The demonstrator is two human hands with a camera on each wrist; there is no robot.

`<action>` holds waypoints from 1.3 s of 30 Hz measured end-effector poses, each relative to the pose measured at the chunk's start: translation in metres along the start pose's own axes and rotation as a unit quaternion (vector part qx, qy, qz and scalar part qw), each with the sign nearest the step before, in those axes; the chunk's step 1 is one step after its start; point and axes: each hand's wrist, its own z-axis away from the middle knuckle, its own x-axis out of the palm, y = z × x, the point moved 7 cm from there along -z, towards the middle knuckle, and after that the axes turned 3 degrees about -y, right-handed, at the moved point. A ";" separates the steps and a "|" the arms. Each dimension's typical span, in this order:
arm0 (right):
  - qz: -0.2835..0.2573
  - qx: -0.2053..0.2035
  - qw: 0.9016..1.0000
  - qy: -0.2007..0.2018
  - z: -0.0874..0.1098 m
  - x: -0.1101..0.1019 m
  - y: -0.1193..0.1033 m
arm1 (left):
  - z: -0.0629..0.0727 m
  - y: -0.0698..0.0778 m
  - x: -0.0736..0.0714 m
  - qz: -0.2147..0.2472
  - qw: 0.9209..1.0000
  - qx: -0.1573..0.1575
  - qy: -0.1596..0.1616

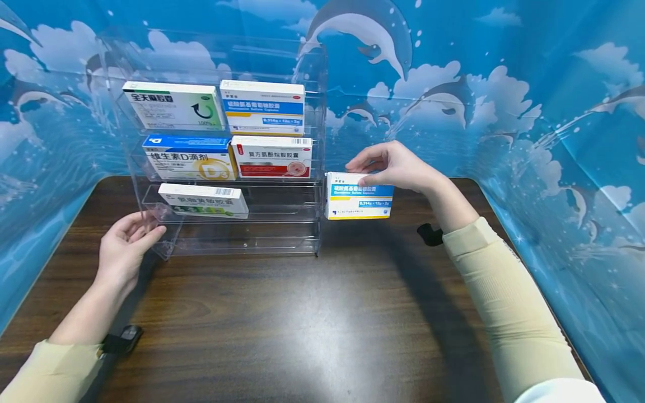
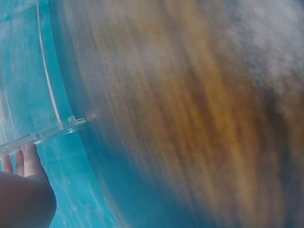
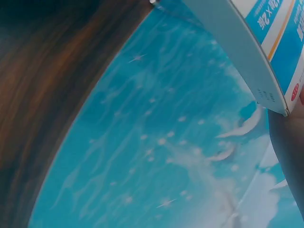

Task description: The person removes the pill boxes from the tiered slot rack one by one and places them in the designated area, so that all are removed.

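My right hand grips a white, blue and yellow medicine box from above, thumb on its printed front. The box is upright, just right of a clear acrylic display rack. Its end panel shows in the right wrist view. With thumb and fingers, my left hand holds the rack's lower left edge. In the left wrist view, fingertips meet the clear side panel. A matching blue-and-white box stands in the rack's upper tier.
Also in the rack are a green-and-white box, a vitamin D box, a red-and-white box and a white-and-green box one tier lower. The rack stands on a dark wooden table, before a blue dolphin-print curtain.
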 end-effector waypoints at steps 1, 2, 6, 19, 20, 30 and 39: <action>0.002 0.008 1.000 -0.006 0.000 0.000 0.006 | 0.000 0.000 0.000 -0.001 1.000 0.001 0.000; 0.005 0.016 1.000 -0.010 0.000 0.001 0.013 | 0.000 0.001 0.000 -0.004 1.000 0.001 0.000; 0.008 0.041 0.999 -0.017 -0.002 0.005 0.037 | 0.000 0.002 0.000 -0.006 1.000 0.003 -0.001; 0.002 0.059 0.998 0.007 -0.026 0.027 0.100 | 0.000 0.000 0.002 -0.018 1.000 0.010 -0.009; 0.007 0.060 0.998 0.009 -0.028 0.028 0.104 | 0.000 0.000 0.002 -0.019 1.000 0.009 -0.008; 0.036 0.085 0.996 0.020 -0.042 0.036 0.123 | 0.001 -0.003 -0.002 -0.045 0.999 -0.010 0.004; 0.061 0.103 0.993 0.017 -0.053 0.043 0.137 | 0.001 -0.002 -0.004 -0.064 0.998 -0.002 -0.002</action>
